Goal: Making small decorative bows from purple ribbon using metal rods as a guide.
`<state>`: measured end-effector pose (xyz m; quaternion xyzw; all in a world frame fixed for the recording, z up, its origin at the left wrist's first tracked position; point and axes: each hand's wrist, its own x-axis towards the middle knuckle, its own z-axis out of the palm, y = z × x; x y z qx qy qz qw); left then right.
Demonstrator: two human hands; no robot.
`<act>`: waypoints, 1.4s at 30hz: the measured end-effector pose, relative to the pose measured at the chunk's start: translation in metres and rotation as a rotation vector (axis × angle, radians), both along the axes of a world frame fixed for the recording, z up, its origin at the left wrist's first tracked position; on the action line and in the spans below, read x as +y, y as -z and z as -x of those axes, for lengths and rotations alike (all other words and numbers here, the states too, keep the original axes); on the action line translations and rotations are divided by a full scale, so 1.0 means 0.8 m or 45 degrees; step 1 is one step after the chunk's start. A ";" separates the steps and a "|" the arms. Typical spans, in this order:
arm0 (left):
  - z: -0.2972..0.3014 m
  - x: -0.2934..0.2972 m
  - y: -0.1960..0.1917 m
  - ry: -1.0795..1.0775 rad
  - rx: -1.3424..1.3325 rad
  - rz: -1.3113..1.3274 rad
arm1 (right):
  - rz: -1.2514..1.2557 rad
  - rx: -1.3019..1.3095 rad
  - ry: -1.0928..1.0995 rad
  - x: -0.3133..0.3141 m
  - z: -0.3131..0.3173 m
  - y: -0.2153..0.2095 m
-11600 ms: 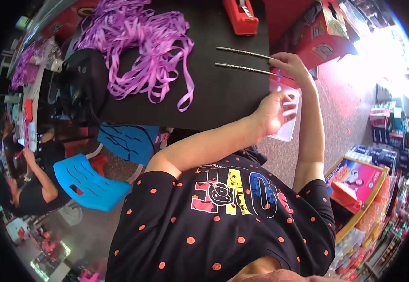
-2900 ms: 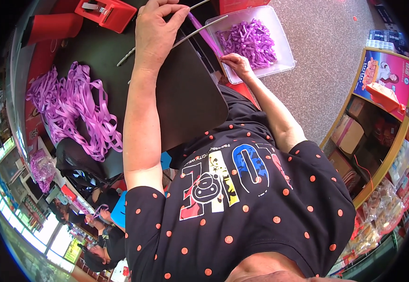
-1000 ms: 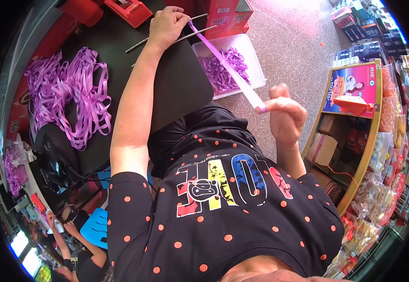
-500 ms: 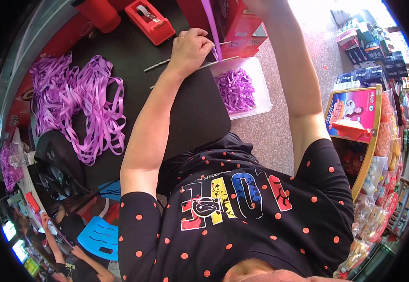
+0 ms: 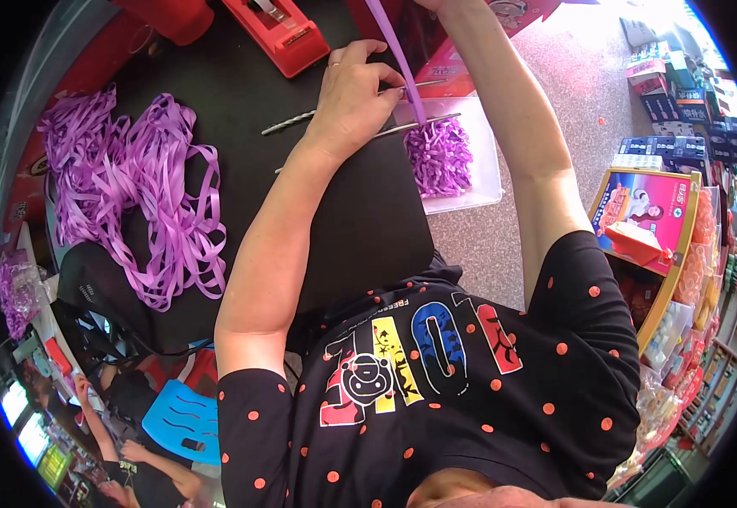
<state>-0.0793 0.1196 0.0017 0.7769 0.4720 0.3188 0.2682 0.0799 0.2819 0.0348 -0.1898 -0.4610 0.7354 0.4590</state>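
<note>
My left hand [image 5: 356,102] is over the dark table, its thumb and index finger pinched together at a purple ribbon [image 5: 396,55]; the other fingers are loosely bent. Two thin metal rods, one the twisted rod [image 5: 288,124] and the other a smooth rod [image 5: 394,131], run beneath this hand and past the table edge. The ribbon slants down from the top edge and meets the rods beside my fingertips. My right hand [image 5: 438,3] is mostly cut off at the top edge; its fingers are hidden. Below the rod ends, a clear plastic box [image 5: 487,182] holds short purple ribbon pieces [image 5: 440,157].
A large heap of loose purple ribbon [image 5: 161,195] covers the table's left side. Beyond my left hand stands a red tape dispenser [image 5: 288,38], with a red container [image 5: 165,19] further left. A blue chair [image 5: 184,421] and another person [image 5: 144,470] are at lower left. Goods shelves [image 5: 690,279] line the right.
My left hand's fingers have spread somewhat, apart from thumb and index. The right hand has moved left along the top edge. The view has shifted slightly, so the table and box appear further right.
</note>
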 end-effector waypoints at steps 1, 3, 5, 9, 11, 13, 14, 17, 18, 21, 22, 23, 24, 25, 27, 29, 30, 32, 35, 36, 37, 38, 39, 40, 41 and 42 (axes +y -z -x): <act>0.000 0.000 0.000 -0.003 0.012 -0.003 | 0.021 -0.003 0.022 0.002 0.001 0.007; -0.001 -0.001 -0.001 0.000 0.028 -0.002 | 0.039 -0.022 0.026 0.007 0.004 0.023; -0.002 -0.001 -0.001 -0.008 0.038 -0.026 | 0.069 -0.045 0.017 0.012 0.007 0.040; -0.002 -0.003 -0.003 -0.021 -0.003 0.005 | 0.167 -0.106 0.137 0.017 0.009 0.083; -0.002 -0.003 -0.005 -0.009 0.001 0.003 | 0.169 -0.129 0.160 0.017 0.003 0.104; -0.002 -0.003 -0.007 -0.014 -0.007 0.014 | 0.171 -0.153 0.188 0.014 -0.001 0.125; -0.003 -0.004 -0.007 -0.017 -0.028 0.007 | 0.210 -0.144 0.179 0.013 -0.002 0.133; -0.005 -0.003 -0.008 -0.026 -0.078 -0.023 | 0.235 -0.102 0.165 0.008 0.000 0.149; -0.005 -0.003 -0.009 -0.027 -0.070 -0.030 | 0.227 -0.073 0.157 0.008 0.001 0.149; -0.005 -0.003 -0.010 -0.046 -0.089 0.002 | 0.136 -0.071 0.195 0.005 0.003 0.141; -0.004 -0.003 -0.010 -0.041 -0.043 -0.016 | 0.195 -0.046 0.199 0.006 0.003 0.136; -0.003 -0.002 -0.011 -0.036 0.003 -0.035 | 0.191 -0.042 0.202 0.005 0.003 0.131; -0.003 -0.002 -0.012 -0.033 0.005 -0.038 | 0.232 -0.038 0.247 0.003 0.003 0.128; -0.003 -0.003 -0.012 -0.042 -0.010 -0.003 | 0.274 -0.035 0.293 0.002 0.004 0.124; -0.004 -0.004 -0.013 -0.045 -0.024 0.041 | 0.202 -0.106 0.286 0.000 0.006 0.119; -0.004 -0.003 -0.014 -0.052 -0.060 0.003 | 0.130 -0.175 0.278 -0.005 0.008 0.117; -0.005 -0.004 -0.014 -0.048 -0.058 0.005 | 0.169 -0.200 0.298 -0.008 0.010 0.117; -0.005 -0.006 -0.014 -0.062 -0.070 -0.051 | 0.208 -0.224 0.320 -0.014 0.013 0.119; -0.003 -0.005 -0.014 -0.010 -0.068 -0.020 | 0.122 -0.385 0.347 -0.025 0.014 0.135; -0.003 -0.005 -0.013 -0.008 -0.069 -0.020 | 0.084 -0.480 0.471 -0.039 0.013 0.150; -0.002 -0.005 -0.012 -0.001 -0.063 -0.012 | 0.062 -0.528 0.534 -0.042 0.011 0.161; -0.002 -0.005 -0.012 0.005 -0.058 -0.004 | 0.043 -0.578 0.597 -0.047 0.008 0.175; -0.002 -0.005 -0.011 0.005 -0.062 -0.008 | 0.149 -0.499 0.540 -0.048 0.007 0.189; -0.001 -0.005 -0.010 0.018 -0.057 -0.006 | 0.330 -0.466 0.540 -0.055 0.004 0.206; -0.001 -0.005 -0.010 0.029 -0.052 -0.007 | 0.218 -0.424 0.517 -0.079 -0.002 0.227; -0.001 -0.004 -0.009 0.025 -0.055 -0.017 | 0.268 -0.463 0.585 -0.111 -0.010 0.248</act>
